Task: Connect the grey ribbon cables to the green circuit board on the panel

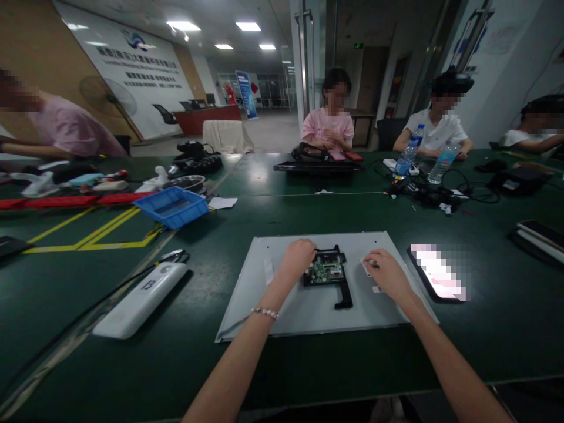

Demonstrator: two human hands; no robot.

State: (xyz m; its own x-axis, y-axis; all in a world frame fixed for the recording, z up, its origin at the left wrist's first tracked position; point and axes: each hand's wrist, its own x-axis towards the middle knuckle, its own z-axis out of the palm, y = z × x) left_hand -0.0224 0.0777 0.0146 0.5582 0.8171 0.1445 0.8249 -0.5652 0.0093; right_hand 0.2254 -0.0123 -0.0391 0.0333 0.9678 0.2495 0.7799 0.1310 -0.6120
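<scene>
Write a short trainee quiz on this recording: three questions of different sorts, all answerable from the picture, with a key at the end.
1. Multiple choice: which of these is nearest to the person's left hand?
A. a water bottle
B. the green circuit board
C. the blue tray
2. True or false: the phone lies to the right of the light gray panel, with its screen lit.
3. Fill in the blank: the person wears a beaded bracelet on the ____ wrist.

Key:
1. B
2. True
3. left
</scene>
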